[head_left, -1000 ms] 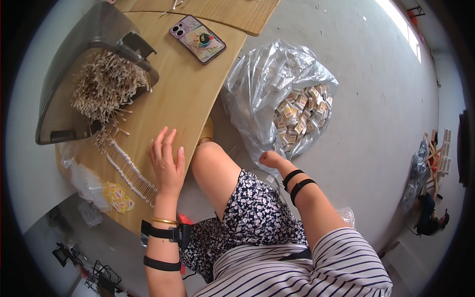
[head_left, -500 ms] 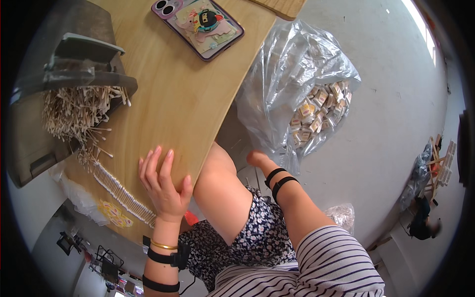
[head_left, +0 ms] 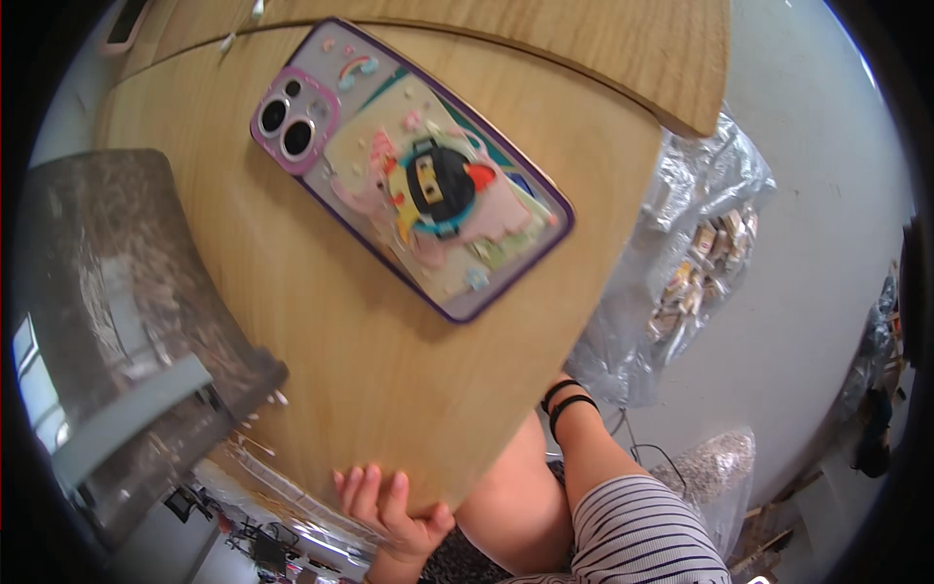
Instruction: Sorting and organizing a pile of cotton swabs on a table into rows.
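My left hand (head_left: 394, 511) rests on the near edge of the wooden table (head_left: 282, 311), fingers apart and holding nothing. Beside it a row of cotton swabs (head_left: 282, 477) lies along the table edge, blurred. To its left stands a translucent grey container (head_left: 146, 263) with a light grey bar. My right forearm (head_left: 574, 414), with black bands at the wrist, reaches down past the table's right edge toward a clear plastic bag (head_left: 623, 321) of small packets (head_left: 696, 277). Most of my right hand is hidden by the table edge.
A phone (head_left: 438, 195) in a purple-rimmed, decorated case lies face down on the table. Beyond it is a raised wooden board (head_left: 623, 58). Another clear bag (head_left: 715, 477) with pale contents sits on the floor at the lower right, near a dark cable (head_left: 662, 453).
The view has shifted up and nearer the table, so the phone looks larger and lower. My left hand stays on the table edge. My right hand has gone mostly behind the table edge.
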The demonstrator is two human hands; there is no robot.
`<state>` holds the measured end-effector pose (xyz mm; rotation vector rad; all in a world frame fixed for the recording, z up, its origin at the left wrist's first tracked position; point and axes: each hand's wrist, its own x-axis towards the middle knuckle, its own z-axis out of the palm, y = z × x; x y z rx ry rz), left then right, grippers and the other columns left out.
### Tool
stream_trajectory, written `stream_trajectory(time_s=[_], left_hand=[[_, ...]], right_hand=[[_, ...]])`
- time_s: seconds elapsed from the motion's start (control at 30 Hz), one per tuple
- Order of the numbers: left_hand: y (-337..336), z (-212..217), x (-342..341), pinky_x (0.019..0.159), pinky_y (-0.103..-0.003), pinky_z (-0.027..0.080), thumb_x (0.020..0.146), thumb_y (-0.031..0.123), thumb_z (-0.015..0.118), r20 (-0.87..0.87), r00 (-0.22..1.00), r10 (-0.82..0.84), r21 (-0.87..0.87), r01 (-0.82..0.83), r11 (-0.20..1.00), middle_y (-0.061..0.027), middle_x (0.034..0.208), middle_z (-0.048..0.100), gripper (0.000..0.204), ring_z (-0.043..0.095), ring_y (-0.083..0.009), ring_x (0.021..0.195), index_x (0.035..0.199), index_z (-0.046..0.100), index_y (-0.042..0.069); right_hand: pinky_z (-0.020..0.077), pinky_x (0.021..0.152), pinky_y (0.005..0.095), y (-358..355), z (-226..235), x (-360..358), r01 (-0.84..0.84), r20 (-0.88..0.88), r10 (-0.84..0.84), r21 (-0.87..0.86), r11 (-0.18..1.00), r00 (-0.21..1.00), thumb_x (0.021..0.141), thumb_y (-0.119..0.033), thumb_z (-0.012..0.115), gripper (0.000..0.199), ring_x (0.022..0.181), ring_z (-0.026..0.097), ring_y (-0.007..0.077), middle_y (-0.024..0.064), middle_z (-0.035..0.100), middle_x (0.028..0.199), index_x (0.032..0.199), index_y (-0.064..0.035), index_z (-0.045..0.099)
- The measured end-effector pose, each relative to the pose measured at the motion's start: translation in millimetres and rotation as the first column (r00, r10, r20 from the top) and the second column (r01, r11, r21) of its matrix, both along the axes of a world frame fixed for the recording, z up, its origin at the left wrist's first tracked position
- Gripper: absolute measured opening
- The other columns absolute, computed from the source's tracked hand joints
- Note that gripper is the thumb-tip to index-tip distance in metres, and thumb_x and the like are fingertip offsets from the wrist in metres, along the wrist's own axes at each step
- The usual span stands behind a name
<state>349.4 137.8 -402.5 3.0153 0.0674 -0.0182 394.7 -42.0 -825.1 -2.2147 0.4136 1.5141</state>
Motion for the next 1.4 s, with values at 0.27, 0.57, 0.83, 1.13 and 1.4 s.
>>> stream_trajectory(time_s=[0.27,0.57,0.83,1.13,1.4], left_hand=[[0,-1,6,0.113,-0.062,0.037,0.101,0.057,0.049,0.005,0.999,-0.041,-0.035,0.041,0.999,-0.0234,0.132,0.051,0.06,0.049,-0.0416,0.125,0.126,0.054,0.002],[3,3,1,0.113,-0.062,0.036,0.099,0.059,0.053,-0.039,0.998,-0.044,-0.048,0.042,0.998,-0.0216,0.135,0.048,0.065,0.046,-0.0413,0.129,0.13,0.053,0.002],[3,0,-2,0.116,-0.056,0.032,0.099,0.057,0.05,0.027,1.0,0.016,-0.011,-0.015,1.0,-0.0121,0.137,0.052,0.055,0.046,-0.0308,0.131,0.132,0.059,0.014],[-8,-9,6,0.116,-0.056,0.03,0.098,0.049,0.056,0.112,0.994,0.016,-0.115,-0.003,0.993,-0.0132,0.141,0.05,0.056,0.045,-0.0316,0.133,0.14,0.054,0.012],[-8,-10,1,0.12,-0.054,0.027,0.091,0.04,0.065,0.188,0.982,0.038,-0.137,-0.012,0.991,-0.0106,0.148,0.047,0.063,0.043,-0.0311,0.138,0.146,0.048,0.015]], right_hand=[[0.0535,0.095,0.048,38,-24,14,0.151,0.022,-0.151,0.006,0.989,0.988,0.093,-0.029,0.06,0.039,0.114,0.066,0.0389,0.0212,0.069,0.122,0.125,-0.0082,0.067],[0.0541,0.092,0.0502,12,-7,-33,0.242,-0.014,-0.243,-0.041,0.969,0.97,0.094,-0.031,0.06,0.038,0.11,0.068,0.0393,0.0219,0.07,0.117,0.122,-0.0074,0.066],[0.0545,0.089,0.0519,-34,5,-83,0.191,0.019,-0.191,0.003,0.982,0.981,0.094,-0.033,0.06,0.038,0.107,0.069,0.0396,0.0224,0.071,0.114,0.121,-0.0068,0.065],[0.0436,0.047,0.0286,-102,113,-22,0.116,0.505,-0.507,0.619,0.777,0.698,0.101,-0.02,0.06,0.017,0.048,0.055,0.0134,0.0033,0.06,0.067,0.103,-0.0027,0.062],[0.047,0.062,0.0241,-103,325,35,0.528,0.01,-0.822,0.762,0.375,0.569,0.103,-0.018,0.061,0.013,0.065,0.056,0.0068,-0.0029,0.058,0.075,0.098,-0.0065,0.063]])
